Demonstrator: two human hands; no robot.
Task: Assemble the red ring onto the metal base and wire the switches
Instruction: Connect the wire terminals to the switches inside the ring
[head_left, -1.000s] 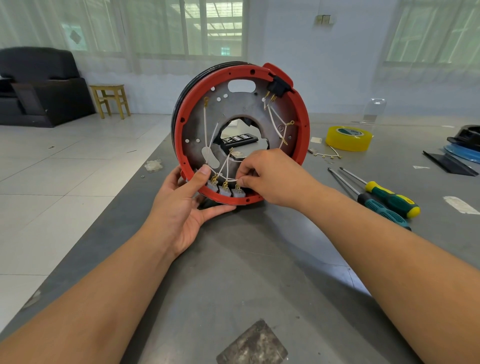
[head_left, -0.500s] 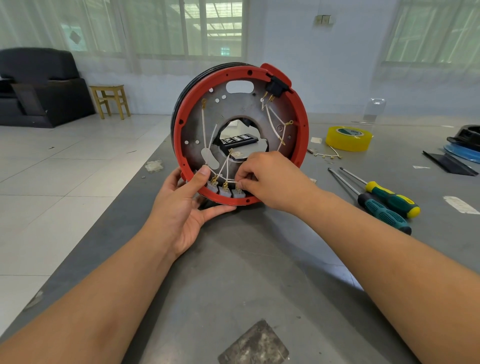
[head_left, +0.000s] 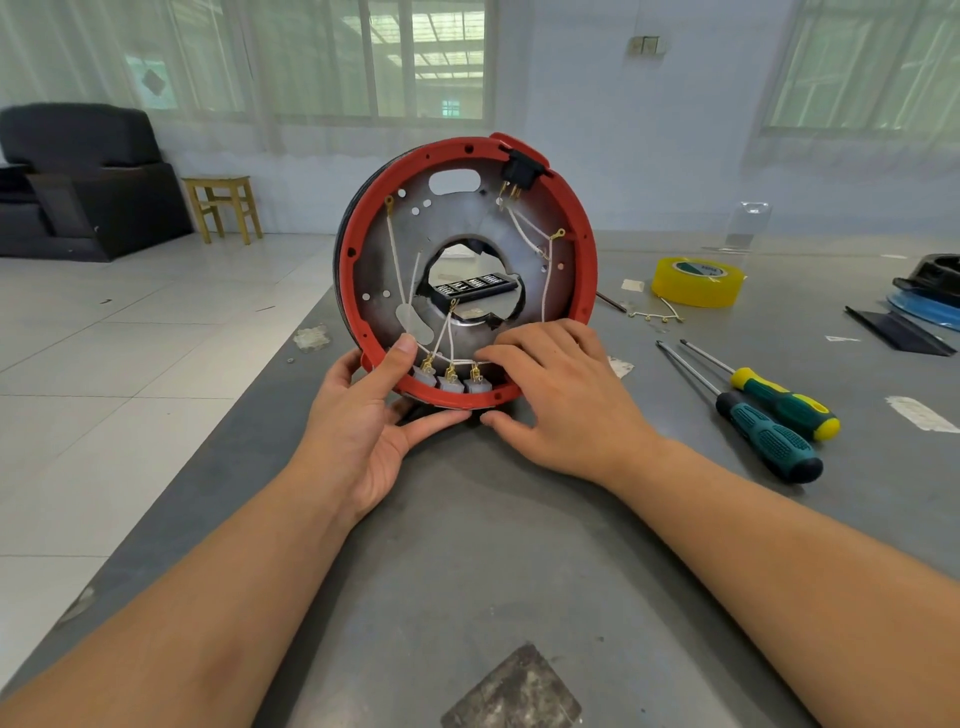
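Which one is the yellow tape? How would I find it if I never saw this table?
Start at the big red ring held upright on the grey table, then look right and farther back. The yellow tape roll lies flat there, round and hollow, unlike the two long screwdrivers nearer the person.

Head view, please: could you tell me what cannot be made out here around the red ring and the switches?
1. Head view: the right hand covers the lower right of the red ring and where the white wire ends.
2. The switches are too small to judge their connections.
3. The metal base faces the camera, hiding its far side.
4. The black object is cut off by the right edge.
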